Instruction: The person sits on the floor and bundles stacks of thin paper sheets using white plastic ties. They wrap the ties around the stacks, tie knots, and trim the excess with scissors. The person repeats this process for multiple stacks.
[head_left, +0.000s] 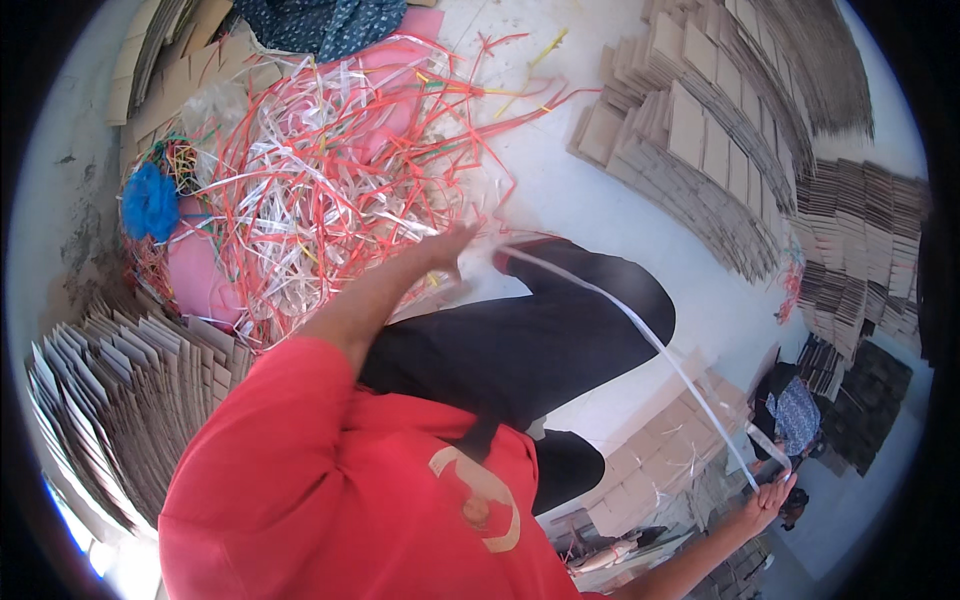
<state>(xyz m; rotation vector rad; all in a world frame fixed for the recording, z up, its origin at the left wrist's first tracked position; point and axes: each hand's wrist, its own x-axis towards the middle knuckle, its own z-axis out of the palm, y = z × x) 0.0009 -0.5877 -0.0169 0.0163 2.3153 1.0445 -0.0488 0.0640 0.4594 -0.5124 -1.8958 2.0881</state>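
My right hand (768, 504), far out at the lower right, is closed round a white plastic strap (640, 325). The strap loops at that hand and stretches up and left across my black trouser leg, its far end blurring close to my left hand. Over the edge of a big tangled heap of red and white straps (310, 190) is my left hand (448, 248), somewhat smeared by motion. Its fingers look stretched out with the thumb apart, and I see nothing gripped in it.
Stacks of flat cardboard (690, 150) stand at the upper right, with more cardboard (130, 390) at the lower left. A blue bundle (150, 202) lies beside the strap heap. Cardboard sheets (660, 455) lie right of my legs, near another person (790, 415).
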